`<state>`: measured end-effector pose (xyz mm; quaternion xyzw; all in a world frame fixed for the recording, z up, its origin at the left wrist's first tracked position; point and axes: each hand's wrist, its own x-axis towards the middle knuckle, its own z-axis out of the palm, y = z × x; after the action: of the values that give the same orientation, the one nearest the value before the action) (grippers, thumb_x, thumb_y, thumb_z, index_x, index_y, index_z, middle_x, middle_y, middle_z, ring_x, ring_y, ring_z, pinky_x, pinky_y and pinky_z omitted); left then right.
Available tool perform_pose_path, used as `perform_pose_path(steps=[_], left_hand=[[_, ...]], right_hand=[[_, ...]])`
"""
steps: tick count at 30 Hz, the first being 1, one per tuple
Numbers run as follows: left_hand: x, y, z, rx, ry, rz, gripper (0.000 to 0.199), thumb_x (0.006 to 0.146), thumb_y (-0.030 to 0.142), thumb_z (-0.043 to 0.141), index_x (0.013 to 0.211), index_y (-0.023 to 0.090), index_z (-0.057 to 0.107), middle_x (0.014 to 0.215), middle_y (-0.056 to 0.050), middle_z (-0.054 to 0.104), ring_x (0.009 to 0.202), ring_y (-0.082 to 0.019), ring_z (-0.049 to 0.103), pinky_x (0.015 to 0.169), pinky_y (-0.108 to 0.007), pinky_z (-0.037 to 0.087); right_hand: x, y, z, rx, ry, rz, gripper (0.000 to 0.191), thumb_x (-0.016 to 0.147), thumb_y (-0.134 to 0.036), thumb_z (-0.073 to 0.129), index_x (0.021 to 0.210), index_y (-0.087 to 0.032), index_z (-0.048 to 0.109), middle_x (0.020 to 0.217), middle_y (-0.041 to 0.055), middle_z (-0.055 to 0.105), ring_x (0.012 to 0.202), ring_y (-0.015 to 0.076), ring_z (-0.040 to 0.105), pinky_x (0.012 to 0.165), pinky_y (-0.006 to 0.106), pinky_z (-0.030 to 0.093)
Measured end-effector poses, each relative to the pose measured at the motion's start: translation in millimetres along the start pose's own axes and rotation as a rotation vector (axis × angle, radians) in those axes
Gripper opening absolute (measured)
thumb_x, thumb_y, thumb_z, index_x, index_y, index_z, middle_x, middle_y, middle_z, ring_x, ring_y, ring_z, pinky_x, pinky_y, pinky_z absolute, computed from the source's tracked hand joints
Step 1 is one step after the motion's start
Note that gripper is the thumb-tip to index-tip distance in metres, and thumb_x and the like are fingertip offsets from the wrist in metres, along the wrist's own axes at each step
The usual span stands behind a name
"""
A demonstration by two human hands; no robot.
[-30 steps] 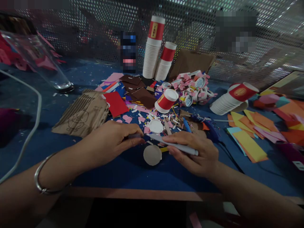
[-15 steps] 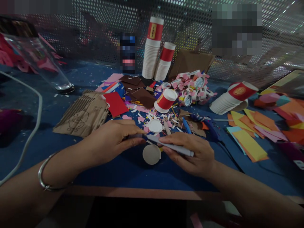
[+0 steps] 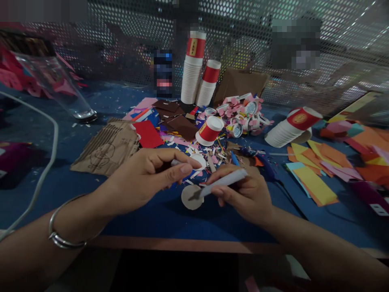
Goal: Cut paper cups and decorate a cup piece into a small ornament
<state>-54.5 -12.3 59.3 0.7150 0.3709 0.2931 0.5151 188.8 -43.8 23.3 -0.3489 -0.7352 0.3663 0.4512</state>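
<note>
gray marker: 1 | hands: 2 | bracelet: 1 | upright cup stacks: 2 | clear bottle: 1

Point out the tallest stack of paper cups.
The left rear stack; it rises well above the shorter rear stack close beside it and the separate stack farther right.

Your left forearm extends from the lower left up to the left wrist; your right forearm extends from the lower right. Both forearms are bare. Your left hand is set in a pinch, left thumb straight below the index finger. Your right hand is closed in a pinch grip, fingers bent, right thumb pointing left. The hands face each other, apart, the left slightly higher.
</note>
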Motion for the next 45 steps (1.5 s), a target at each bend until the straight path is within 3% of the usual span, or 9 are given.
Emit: perform_pose_path(steps=[5,10,15,22,28,37,45], left_hand=[[8,2,13.8,-0.300,-0.095,-0.104,0.029,0.105,0.045,0.061,0.095,0.018,0.064,0.068,0.007,0.048,0.058,-0.006,0.038,0.050,-0.017,0.031],[19,-2,23.0,-0.318,-0.097,-0.094,0.034,0.104,0.047,0.063,0.089,0.018,0.058,0.069,0.006,0.048,0.059,-0.006,0.038,0.050,-0.017,0.031],[23,-3,22.4,-0.256,-0.093,-0.093,0.037,0.101,0.053,0.066,0.089,0.018,0.059,0.067,0.007,0.049,0.056,-0.007,0.039,0.048,-0.018,0.030],[24,-5,21.5,-0.140,-0.071,0.037,0.030,0.107,0.040,0.055,0.089,0.017,0.064,0.066,0.006,0.051,0.055,-0.007,0.042,0.048,-0.020,0.031],[18,-7,33.7,-0.049,0.047,0.153,0.028,0.110,0.033,0.048,0.094,0.016,0.064,0.067,0.005,0.053,0.058,-0.008,0.047,0.052,-0.022,0.036],[13,-13,45.9,-0.123,0.031,0.183,0.033,0.114,0.040,0.040,0.095,0.019,0.058,0.067,0.006,0.049,0.058,-0.009,0.045,0.052,-0.022,0.037],[-2,-21,62.4,0.045,0.200,0.264,0.033,0.115,0.039,0.037,0.095,0.021,0.056,0.067,0.006,0.052,0.056,-0.008,0.050,0.051,-0.021,0.039]], right_hand=[[2,2,0,0.001,-0.226,0.103,0.048,0.105,-0.060,0.057,0.081,-0.018,0.064,0.069,-0.0021,0.058,0.060,0.0097,0.053,0.055,0.022,0.044],[3,0,-3,0.011,-0.426,0.183,0.058,0.107,-0.069,0.043,0.079,-0.020,0.055,0.071,-0.0031,0.048,0.062,0.0096,0.044,0.056,0.023,0.037],[4,-1,-7,0.029,-0.446,0.230,0.059,0.107,-0.070,0.040,0.078,-0.021,0.051,0.070,-0.0038,0.045,0.062,0.0097,0.043,0.056,0.024,0.037],[4,2,-9,0.099,-0.491,0.288,0.057,0.109,-0.066,0.039,0.077,-0.021,0.052,0.068,-0.0031,0.048,0.061,0.0110,0.045,0.056,0.025,0.039],[0,7,-7,0.266,-0.468,0.361,0.058,0.110,-0.063,0.042,0.073,-0.019,0.056,0.061,-0.0043,0.047,0.055,0.0096,0.042,0.051,0.024,0.033],[-4,12,-1,0.607,-0.501,0.531,0.056,0.105,-0.065,0.052,0.072,-0.019,0.054,0.054,-0.0067,0.045,0.044,0.0071,0.037,0.041,0.024,0.026],[-7,7,0,0.573,-0.571,0.479,0.057,0.107,-0.064,0.049,0.070,-0.020,0.051,0.057,-0.0066,0.044,0.045,0.0066,0.037,0.042,0.023,0.028]])
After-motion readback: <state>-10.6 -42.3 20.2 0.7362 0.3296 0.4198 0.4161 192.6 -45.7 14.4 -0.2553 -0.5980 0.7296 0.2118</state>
